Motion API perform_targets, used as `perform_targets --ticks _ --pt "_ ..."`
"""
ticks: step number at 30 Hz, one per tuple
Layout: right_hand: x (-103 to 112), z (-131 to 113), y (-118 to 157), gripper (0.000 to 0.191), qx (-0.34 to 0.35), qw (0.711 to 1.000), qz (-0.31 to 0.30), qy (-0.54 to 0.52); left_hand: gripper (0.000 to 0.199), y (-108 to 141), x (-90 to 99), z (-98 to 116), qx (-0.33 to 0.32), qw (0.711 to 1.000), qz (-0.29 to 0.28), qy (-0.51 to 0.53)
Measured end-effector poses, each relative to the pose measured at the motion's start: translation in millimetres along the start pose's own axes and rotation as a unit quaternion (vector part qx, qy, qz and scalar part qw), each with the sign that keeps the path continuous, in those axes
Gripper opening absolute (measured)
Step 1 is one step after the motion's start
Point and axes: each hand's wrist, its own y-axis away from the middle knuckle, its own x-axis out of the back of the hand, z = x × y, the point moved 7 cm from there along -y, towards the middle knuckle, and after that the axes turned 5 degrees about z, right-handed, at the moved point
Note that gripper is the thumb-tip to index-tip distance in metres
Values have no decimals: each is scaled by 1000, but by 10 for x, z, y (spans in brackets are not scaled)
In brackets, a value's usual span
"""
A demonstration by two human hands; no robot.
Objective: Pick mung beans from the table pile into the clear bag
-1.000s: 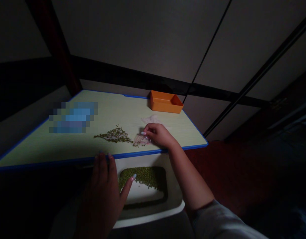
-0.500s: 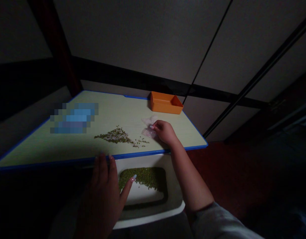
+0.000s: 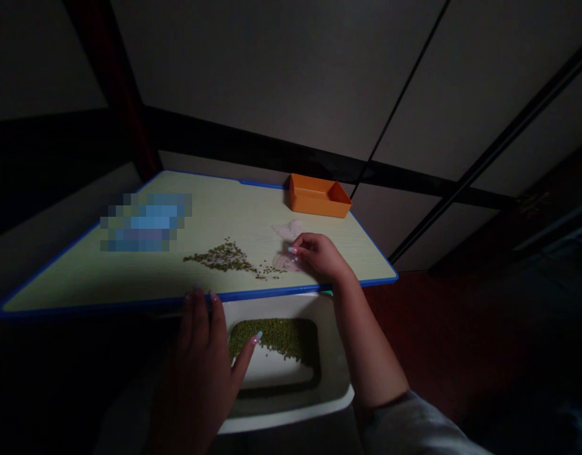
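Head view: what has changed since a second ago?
The right hand has moved a little to the right over the table, away from the pile of green grains. Whether it has picked up or let go of anything is too small to tell. The left hand, the orange box and the white tub have stayed put.

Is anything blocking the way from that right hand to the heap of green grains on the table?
Nothing tall stands between the right hand and the heap of green grains. Only a pale pinkish patch and some loose grains lie low between them; the orange box sits farther back, off that path.
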Motion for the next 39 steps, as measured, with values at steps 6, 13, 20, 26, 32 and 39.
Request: perform_targets --ticks 6,13,20,26,32,39 --pt "-28 14 4 10 2 1000 -12 19 86 4 -9 -6 -3 1000 -1 5" --pt "-26 37 -11 13 13 1000 -1 20 86 4 -13 2 -2 1000 -4 -4" --pt "-31 41 -15 13 12 999 -2 33 86 1 -2 -4 0 1000 -1 -1" --pt "-39 30 -12 12 15 999 -6 36 86 0 -6 -6 1 1000 -4 6" --pt "-56 32 -17 11 18 999 -14 40 85 -2 -1 4 4 1000 -11 0" --pt "-24 26 -17 12 18 998 1 55 85 -3 6 1 -1 1000 -6 4"
